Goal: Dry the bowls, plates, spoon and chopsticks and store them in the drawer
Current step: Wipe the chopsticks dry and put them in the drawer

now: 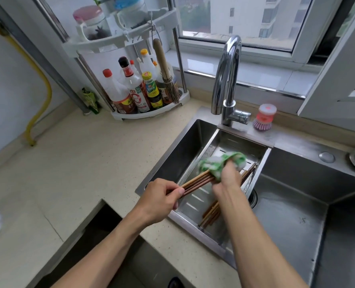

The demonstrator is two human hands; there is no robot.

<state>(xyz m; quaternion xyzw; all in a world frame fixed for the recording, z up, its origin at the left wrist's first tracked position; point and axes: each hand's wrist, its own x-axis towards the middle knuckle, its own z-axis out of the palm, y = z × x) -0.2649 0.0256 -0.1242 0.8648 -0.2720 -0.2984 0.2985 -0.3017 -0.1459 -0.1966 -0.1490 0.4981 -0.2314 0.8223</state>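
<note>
My left hand (162, 199) grips one end of a bundle of brown wooden chopsticks (195, 182), held level over the steel drain tray (195, 206) that sits in the sink. My right hand (227, 176) holds a green and white cloth (220, 163) wrapped around the far part of that bundle; the cloth looks blurred. More chopsticks (211, 215) lie loose in the tray under my right forearm, their other ends showing past the cloth. An open drawer (102, 231) gapes below the counter edge at the lower left.
A chrome tap (227, 80) rises behind the tray. A pink dish brush (263, 117) stands on the sink ledge. A corner rack of sauce bottles (139, 90) sits at the back of the beige counter (68, 163). The deep sink basin (297, 204) lies to the right.
</note>
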